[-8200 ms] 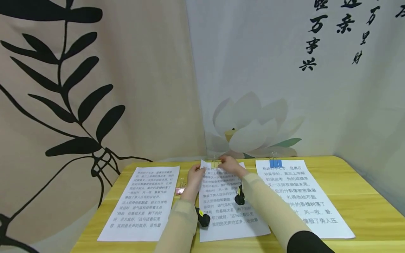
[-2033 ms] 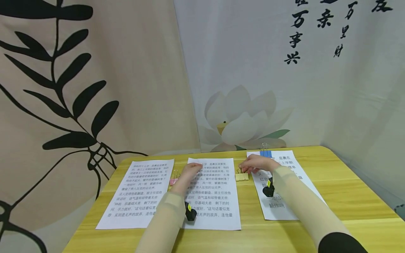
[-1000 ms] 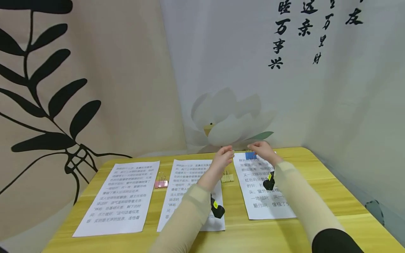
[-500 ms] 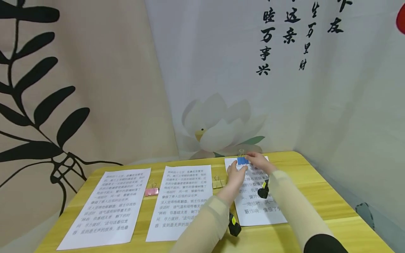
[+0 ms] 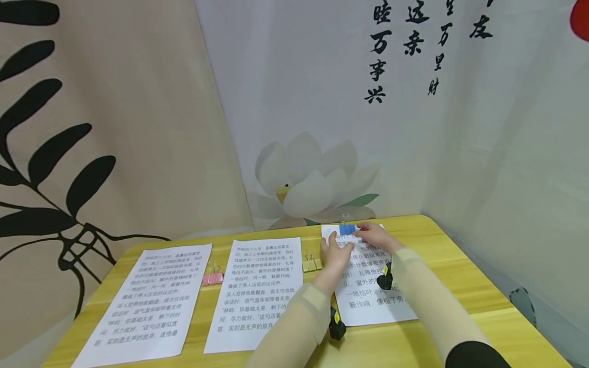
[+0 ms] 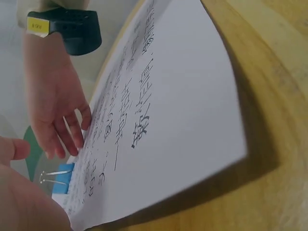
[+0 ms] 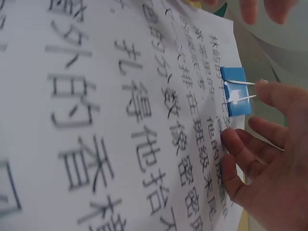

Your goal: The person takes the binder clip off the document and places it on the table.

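In the head view, a blue binder clip (image 5: 347,229) grips the top edge of the right-hand printed sheet (image 5: 375,301). My right hand (image 5: 377,236) is just right of the clip. In the right wrist view, a fingertip of that hand meets the clip's wire handles, while the other fingers lie loosely bent along the sheet's top edge. My left hand (image 5: 335,259) is spread over the left side of the same sheet, thumb toward the clip. The left wrist view shows the left hand (image 6: 29,197) by the paper, with nothing between its fingers.
Two more printed sheets lie on the wooden table (image 5: 465,286), one in the middle (image 5: 257,291) and one at left (image 5: 147,306). A pink binder clip (image 5: 213,278) sits between them. A yellow binder clip (image 5: 312,264) lies right of the middle sheet. A curtain (image 5: 313,102) hangs behind.
Both hands were at the middle sheet's yellow clip at first. That clip came off and was laid beside the sheet. Both hands then moved right to the blue-clipped sheet.
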The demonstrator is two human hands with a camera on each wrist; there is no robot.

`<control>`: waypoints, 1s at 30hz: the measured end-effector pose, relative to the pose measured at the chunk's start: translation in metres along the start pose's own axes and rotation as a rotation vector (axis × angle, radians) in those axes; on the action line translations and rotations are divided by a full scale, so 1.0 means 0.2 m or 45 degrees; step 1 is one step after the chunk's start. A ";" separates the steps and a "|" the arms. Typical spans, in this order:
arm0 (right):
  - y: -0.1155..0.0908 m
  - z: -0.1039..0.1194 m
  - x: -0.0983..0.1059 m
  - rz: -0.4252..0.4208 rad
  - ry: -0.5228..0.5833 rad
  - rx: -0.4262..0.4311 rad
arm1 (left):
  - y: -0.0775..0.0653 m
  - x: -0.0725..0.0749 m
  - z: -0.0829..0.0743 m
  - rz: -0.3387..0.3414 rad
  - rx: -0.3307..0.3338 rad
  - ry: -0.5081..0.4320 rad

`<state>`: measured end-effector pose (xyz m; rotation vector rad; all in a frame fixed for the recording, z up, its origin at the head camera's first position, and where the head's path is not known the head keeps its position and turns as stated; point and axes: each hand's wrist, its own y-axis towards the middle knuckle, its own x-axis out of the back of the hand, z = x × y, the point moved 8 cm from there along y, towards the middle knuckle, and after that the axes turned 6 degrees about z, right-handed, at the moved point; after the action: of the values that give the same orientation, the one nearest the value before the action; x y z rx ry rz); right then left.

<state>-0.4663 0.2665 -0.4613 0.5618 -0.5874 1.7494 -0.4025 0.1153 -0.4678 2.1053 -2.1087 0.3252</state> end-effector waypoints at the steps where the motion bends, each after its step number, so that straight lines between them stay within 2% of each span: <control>1: 0.00 -0.01 0.00 0.001 -0.004 -0.006 | 0.00 0.00 0.00 -0.006 -0.002 0.003; 8: -0.03 -0.07 0.04 0.019 -0.019 -0.046 | 0.01 0.02 -0.02 -0.126 -0.050 -0.037; 12: -0.05 -0.09 0.06 0.021 -0.025 -0.049 | 0.01 0.02 0.00 -0.142 -0.020 -0.057; 17: -0.09 -0.11 0.10 0.025 -0.003 -0.081 | 0.02 0.02 0.00 -0.125 -0.013 -0.066; 24: -0.07 -0.13 0.11 0.036 0.016 -0.146 | 0.05 -0.01 0.02 0.005 0.018 -0.279; 30: -0.08 -0.13 0.11 0.046 0.020 -0.187 | 0.07 -0.01 0.04 0.041 0.010 -0.226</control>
<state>-0.4575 0.3030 -0.4650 0.4372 -0.7125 1.7262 -0.4152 0.1152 -0.4776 2.1805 -2.2424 0.1560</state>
